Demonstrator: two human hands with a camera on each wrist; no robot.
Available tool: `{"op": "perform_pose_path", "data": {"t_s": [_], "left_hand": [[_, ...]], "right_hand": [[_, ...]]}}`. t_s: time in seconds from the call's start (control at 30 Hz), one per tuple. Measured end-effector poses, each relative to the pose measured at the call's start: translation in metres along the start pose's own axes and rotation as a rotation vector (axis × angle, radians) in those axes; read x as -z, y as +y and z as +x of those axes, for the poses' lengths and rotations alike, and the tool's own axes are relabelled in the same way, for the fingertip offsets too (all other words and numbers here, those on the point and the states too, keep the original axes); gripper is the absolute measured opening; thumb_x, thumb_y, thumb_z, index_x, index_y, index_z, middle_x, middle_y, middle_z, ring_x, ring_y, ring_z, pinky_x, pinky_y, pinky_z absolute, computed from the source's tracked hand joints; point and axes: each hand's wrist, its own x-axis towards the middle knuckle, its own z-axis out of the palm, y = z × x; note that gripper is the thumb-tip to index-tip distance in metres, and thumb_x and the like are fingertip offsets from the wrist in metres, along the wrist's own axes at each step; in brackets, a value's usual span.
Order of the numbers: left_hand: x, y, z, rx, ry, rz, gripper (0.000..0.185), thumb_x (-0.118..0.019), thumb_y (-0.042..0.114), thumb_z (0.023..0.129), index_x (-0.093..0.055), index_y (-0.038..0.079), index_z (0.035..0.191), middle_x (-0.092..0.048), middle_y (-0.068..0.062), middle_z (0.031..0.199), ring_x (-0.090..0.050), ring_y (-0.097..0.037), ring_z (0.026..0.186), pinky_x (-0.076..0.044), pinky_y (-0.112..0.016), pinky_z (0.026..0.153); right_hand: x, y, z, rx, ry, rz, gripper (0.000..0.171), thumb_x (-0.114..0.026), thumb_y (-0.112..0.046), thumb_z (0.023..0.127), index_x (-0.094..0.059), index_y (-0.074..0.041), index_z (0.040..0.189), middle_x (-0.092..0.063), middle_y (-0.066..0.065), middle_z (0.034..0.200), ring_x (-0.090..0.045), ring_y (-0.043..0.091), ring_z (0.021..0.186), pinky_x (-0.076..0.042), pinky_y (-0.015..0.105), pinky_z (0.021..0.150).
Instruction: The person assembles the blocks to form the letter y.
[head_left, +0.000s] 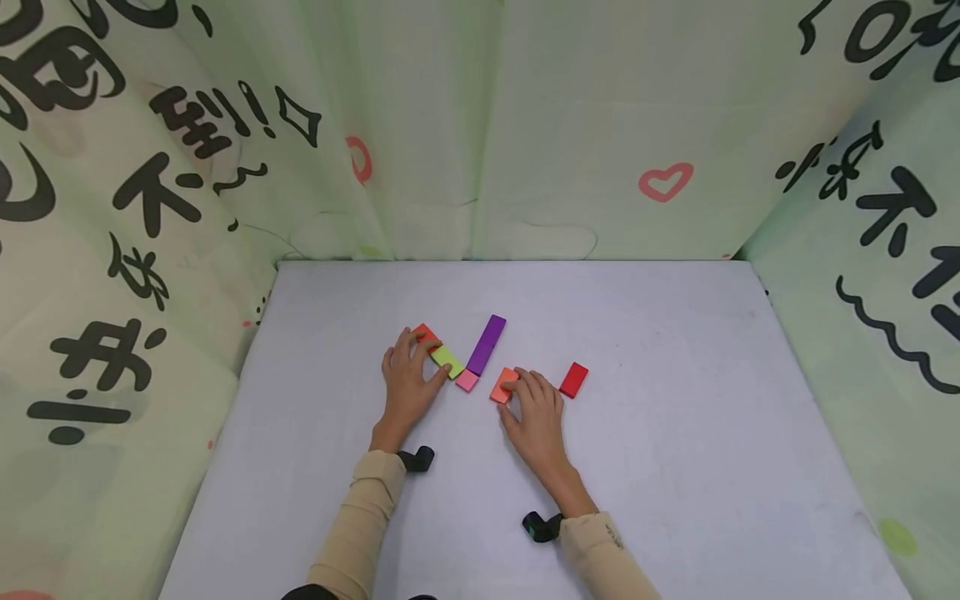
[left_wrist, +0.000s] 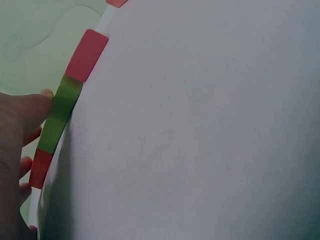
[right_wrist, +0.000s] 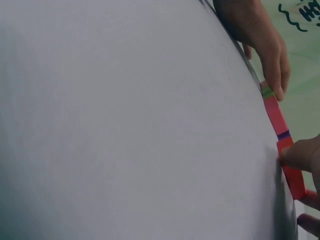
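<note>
My left hand (head_left: 407, 387) holds a lime-green block (head_left: 447, 361), its thumb at the side in the left wrist view, with other fingers against an orange-red block (head_left: 423, 332). These two lie end to end in a slanting row, and a small pink block (head_left: 467, 382) follows at the lower end. From there a long purple block (head_left: 486, 345) slants up to the right. Just right of the pink block, an orange block (head_left: 502, 385) is pinched between thumb and fingers of my right hand (head_left: 538, 421); a gap separates it from the pink one.
A red block (head_left: 574, 380) lies by itself to the right of my right hand. The white tabletop (head_left: 675, 467) ends at a back edge against a pale green curtain (head_left: 600, 125) with black writing. Curtain also hangs along both sides.
</note>
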Motion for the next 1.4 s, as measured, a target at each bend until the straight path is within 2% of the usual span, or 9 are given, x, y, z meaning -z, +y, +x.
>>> {"op": "perform_pose_path", "data": {"t_s": [0.3,0.57,0.77,0.9,1.17,1.4], "left_hand": [[-0.001,-0.003,0.0,-0.021,0.015,0.007,0.042,-0.073,0.034,0.087,-0.059,0.02,0.124,-0.042,-0.008,0.148,-0.028,-0.027,0.148,-0.017,-0.059,0.117],[-0.001,-0.003,0.0,-0.018,0.011,0.024,0.043,-0.072,0.036,0.088,-0.059,0.02,0.126,-0.041,-0.008,0.149,-0.028,-0.026,0.147,-0.017,-0.059,0.118],[-0.002,-0.004,0.0,-0.032,0.026,0.027,0.043,-0.073,0.037,0.087,-0.06,0.02,0.125,-0.043,-0.008,0.148,-0.031,-0.027,0.146,-0.018,-0.06,0.117],[-0.003,-0.004,0.0,-0.034,0.029,0.027,0.043,-0.073,0.037,0.087,-0.06,0.02,0.125,-0.043,-0.007,0.148,-0.031,-0.027,0.146,-0.019,-0.059,0.116],[-0.003,-0.004,0.0,-0.03,0.019,0.038,0.045,-0.072,0.038,0.088,-0.059,0.02,0.127,-0.042,-0.008,0.148,-0.029,-0.027,0.147,-0.018,-0.06,0.117],[-0.002,-0.004,0.0,-0.026,0.014,0.048,0.046,-0.072,0.039,0.087,-0.059,0.02,0.127,-0.042,-0.008,0.148,-0.03,-0.026,0.146,-0.018,-0.06,0.117]], "right_hand": [[-0.006,-0.009,-0.008,-0.025,-0.068,-0.047,0.058,-0.082,-0.032,0.08,-0.056,-0.016,0.129,-0.058,0.004,0.131,-0.044,0.027,0.128,-0.03,0.053,0.107],[-0.013,-0.023,-0.02,0.045,-0.097,-0.034,0.058,-0.083,-0.037,0.077,-0.059,-0.018,0.126,-0.059,0.001,0.129,-0.044,0.025,0.126,-0.029,0.051,0.107],[-0.019,-0.03,-0.027,0.103,-0.095,0.018,0.053,-0.083,-0.041,0.077,-0.063,-0.022,0.123,-0.059,0.001,0.127,-0.044,0.024,0.125,-0.027,0.05,0.106],[-0.023,-0.034,-0.025,0.113,-0.082,0.044,0.051,-0.083,-0.041,0.077,-0.065,-0.023,0.121,-0.055,0.001,0.128,-0.042,0.024,0.126,-0.027,0.049,0.105],[-0.033,-0.039,-0.015,0.127,-0.071,0.053,0.049,-0.081,-0.043,0.079,-0.064,-0.026,0.121,-0.049,0.002,0.142,-0.04,0.024,0.128,-0.028,0.048,0.103],[-0.037,-0.042,-0.011,0.145,-0.038,0.031,0.05,-0.081,-0.042,0.078,-0.064,-0.024,0.122,-0.05,0.003,0.143,-0.042,0.024,0.125,-0.029,0.049,0.1]]}}
